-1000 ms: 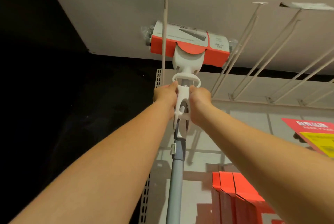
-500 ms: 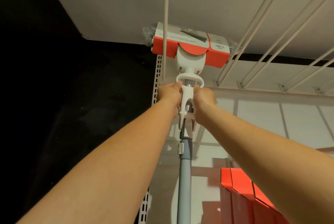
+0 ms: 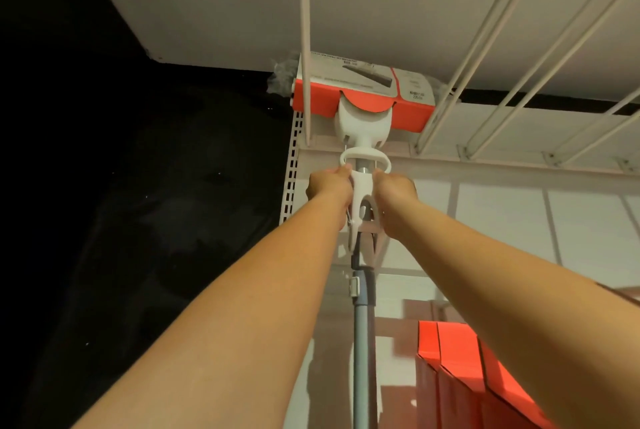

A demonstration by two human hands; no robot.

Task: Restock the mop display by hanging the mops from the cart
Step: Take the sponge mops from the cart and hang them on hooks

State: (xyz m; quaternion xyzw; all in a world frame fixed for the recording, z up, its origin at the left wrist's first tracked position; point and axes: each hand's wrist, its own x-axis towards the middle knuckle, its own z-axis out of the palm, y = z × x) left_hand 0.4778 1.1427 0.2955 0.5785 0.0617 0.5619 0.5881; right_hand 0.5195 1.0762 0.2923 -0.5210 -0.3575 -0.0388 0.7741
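I hold a mop [image 3: 363, 124] upright overhead, its head wrapped in a red and white cardboard sleeve [image 3: 408, 96], its grey pole [image 3: 363, 342] running down between my arms. My left hand [image 3: 329, 186] and my right hand [image 3: 394, 189] grip the white squeeze handle [image 3: 362, 186] from either side. The mop head sits high near the back panel, between a single white display hook rod [image 3: 304, 48] on its left and a double rod [image 3: 485, 48] on its right.
Several more white hook rods [image 3: 571, 89] stretch out from the back rail at upper right. Packaged red mop heads [image 3: 467, 376] hang at lower right. A slotted upright [image 3: 292, 165] edges the panel; left of it all is dark.
The mop has gone up and farther back along the hook rods toward the rail. Both hands keep the same grip on the white handle.
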